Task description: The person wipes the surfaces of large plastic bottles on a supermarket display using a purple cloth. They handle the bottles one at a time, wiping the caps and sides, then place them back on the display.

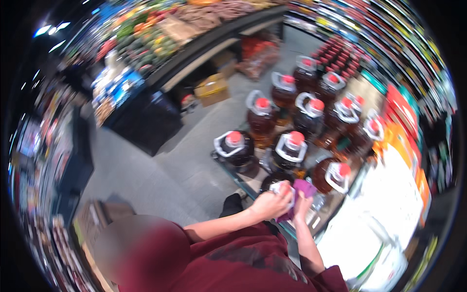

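Note:
My left hand (pixel 275 204) grips the white handle and neck of a large plastic jug (pixel 273 179) of dark liquid at the near end of a display platform. My fingers hide most of its top. Just beside it, my right hand (pixel 303 206) holds a purple cloth (pixel 304 188) against or close to the jug; the blur hides the exact contact. A similar jug (pixel 326 175) with a red cap leans to the right of my hands. Beyond my left hand stand another dark jug (pixel 288 149) and a jug (pixel 237 146) at the platform's left corner.
Several more red-capped jugs (pixel 262 116) stand farther back on the platform (pixel 233 175). White sacks (pixel 386 197) flank it at right. A produce stand (pixel 219 43) rises across the grey floor (pixel 175 175), with a cardboard box (pixel 211 91) beneath. Another cardboard box (pixel 98 215) sits at left.

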Motion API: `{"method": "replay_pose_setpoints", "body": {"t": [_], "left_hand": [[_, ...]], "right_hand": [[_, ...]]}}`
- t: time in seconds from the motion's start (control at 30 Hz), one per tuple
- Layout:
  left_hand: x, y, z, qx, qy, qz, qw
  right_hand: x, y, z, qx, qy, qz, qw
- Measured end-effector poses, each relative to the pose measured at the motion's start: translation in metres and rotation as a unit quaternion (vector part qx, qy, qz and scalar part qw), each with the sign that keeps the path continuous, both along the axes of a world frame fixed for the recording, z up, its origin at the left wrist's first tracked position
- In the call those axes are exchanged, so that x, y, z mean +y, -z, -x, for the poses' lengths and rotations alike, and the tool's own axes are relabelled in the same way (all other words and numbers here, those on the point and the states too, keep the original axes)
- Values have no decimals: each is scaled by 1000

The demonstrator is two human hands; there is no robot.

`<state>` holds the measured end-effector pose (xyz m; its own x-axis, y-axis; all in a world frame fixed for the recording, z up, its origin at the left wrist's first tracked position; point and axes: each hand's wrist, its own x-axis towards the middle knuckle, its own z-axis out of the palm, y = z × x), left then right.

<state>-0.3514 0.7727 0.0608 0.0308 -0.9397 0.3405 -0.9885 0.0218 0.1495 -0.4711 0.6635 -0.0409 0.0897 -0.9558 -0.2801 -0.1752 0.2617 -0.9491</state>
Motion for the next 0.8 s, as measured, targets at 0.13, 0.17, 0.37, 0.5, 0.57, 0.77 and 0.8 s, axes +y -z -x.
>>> {"method": "replay_pose_setpoints", "body": {"t": [0.13, 0.17, 0.37, 0.5, 0.57, 0.77, 0.8], "left_hand": [[-15, -15, 12, 7, 22, -29, 999], [-1, -12, -3, 16, 47, -55, 997], [-10, -17, 5, -3, 75, -63, 995], [-9, -5, 6, 0, 79, -45, 996], [-8, -8, 8, -17, 62, -65, 996], [1, 4, 10, -45, 37, -49, 997], [0, -2, 17, -57, 39, -54, 996]], "right_hand": [[-12, 25, 31, 38, 24, 17, 999], [18, 7, 20, 28, 51, -2, 998], [3, -13, 12, 3, -16, 128, 992], [-14, 5, 20, 97, 5, 120, 988], [-11, 21, 29, 114, -19, 102, 988], [3, -39, 15, -31, -50, 21, 998], [-17, -12, 16, -73, -109, 9, 991]]}}
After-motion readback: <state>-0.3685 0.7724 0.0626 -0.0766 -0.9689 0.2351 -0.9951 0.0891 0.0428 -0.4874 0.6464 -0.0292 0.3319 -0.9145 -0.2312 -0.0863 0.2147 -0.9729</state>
